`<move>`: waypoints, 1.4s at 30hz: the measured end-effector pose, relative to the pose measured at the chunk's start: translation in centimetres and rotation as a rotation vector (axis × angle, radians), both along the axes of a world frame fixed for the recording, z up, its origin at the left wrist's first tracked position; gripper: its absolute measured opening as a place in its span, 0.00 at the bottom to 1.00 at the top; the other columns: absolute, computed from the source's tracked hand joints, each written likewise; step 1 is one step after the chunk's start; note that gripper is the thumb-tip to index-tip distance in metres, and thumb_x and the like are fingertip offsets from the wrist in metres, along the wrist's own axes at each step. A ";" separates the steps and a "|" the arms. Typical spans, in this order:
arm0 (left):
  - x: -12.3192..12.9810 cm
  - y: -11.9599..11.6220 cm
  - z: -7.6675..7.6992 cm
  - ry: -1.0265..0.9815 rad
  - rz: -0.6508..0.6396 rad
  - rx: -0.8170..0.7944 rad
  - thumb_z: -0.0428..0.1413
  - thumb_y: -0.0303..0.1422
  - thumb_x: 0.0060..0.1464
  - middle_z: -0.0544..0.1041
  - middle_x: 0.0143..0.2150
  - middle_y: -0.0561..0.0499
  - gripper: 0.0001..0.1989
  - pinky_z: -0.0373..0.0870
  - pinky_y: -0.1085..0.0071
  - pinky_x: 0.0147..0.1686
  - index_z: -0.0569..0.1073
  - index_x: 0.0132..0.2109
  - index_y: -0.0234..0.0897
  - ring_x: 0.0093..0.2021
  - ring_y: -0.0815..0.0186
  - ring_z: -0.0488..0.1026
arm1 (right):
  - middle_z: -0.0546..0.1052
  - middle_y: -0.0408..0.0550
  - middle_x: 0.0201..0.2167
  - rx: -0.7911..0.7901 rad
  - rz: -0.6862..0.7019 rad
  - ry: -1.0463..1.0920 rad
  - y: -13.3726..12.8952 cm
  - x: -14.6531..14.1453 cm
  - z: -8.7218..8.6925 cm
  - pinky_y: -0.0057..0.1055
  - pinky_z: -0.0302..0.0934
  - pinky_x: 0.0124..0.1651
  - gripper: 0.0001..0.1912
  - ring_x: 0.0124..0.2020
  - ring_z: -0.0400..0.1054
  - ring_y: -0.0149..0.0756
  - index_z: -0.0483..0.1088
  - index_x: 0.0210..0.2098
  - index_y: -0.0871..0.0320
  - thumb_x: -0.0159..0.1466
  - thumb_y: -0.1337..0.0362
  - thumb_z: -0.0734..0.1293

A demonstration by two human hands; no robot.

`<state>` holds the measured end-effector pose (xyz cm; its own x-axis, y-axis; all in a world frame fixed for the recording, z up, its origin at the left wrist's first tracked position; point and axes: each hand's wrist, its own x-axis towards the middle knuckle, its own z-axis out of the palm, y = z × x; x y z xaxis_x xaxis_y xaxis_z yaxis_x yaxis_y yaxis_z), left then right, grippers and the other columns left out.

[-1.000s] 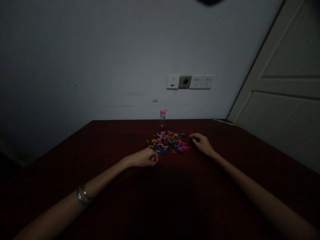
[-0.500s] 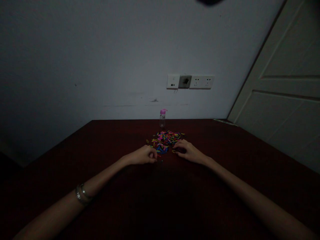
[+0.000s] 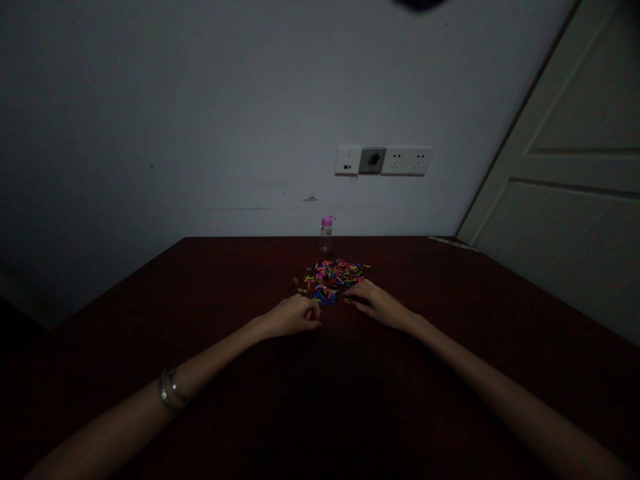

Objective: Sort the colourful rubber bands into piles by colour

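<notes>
Head view, first entry: what is in the left grip?

"Left hand (image 3: 295, 315), one: palm down, fingers curled in, thumb near the forefinger. Whether anything sits between the tips, cannot tell. Position: at the near left edge of the pile of small coloured clips (image 3: 334, 273), a red piece (image 3: 321, 311) just beside the forefinger."

"And the right?"

"Right hand (image 3: 379, 304), one: palm down, fingers loosely bent, thumb and forefinger parted with a gap showing. Fingertips at the near right edge of the pile; a yellow clip (image 3: 348, 301) just beside the thumb. Underside of the palm hidden."

"The clips themselves?"

"One loose heap, many pieces: pink, yellow, blue, red. Location: on the table (image 3: 235, 270), between and beyond the hands. Blue ones gathered at the near side; a few yellow strays to the left."

"Next outward?"

"Bottle (image 3: 326, 240), one: clear, pink cap, upright behind the pile, near the wall (image 3: 200, 120). Bracelets (image 3: 165, 393), two: silver-coloured, about the left wrist."

"Remaining stock?"

"Dark marks (image 3: 311, 198): on the wall, above and left of the bottle. White sockets (image 3: 406, 161) and grey plate (image 3: 373, 161): side by side, higher up. Door (image 3: 575, 193): pale, panelled, far right. Narrow strip (image 3: 453, 244): pale, at the table's far right edge."
</notes>
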<state>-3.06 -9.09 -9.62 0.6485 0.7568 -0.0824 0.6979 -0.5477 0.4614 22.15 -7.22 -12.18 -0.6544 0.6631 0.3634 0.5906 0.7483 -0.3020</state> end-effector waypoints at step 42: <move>-5.1 4.8 1.2 -0.234 0.070 -0.090 0.51 0.36 0.47 0.66 0.23 0.54 0.12 0.53 0.76 0.24 0.73 0.32 0.30 0.23 0.74 0.57 | 0.70 0.51 0.37 -0.010 -0.041 0.001 0.0 -0.3 -0.5 0.39 0.58 0.47 0.24 0.40 0.63 0.38 0.55 0.57 0.57 0.61 0.68 0.57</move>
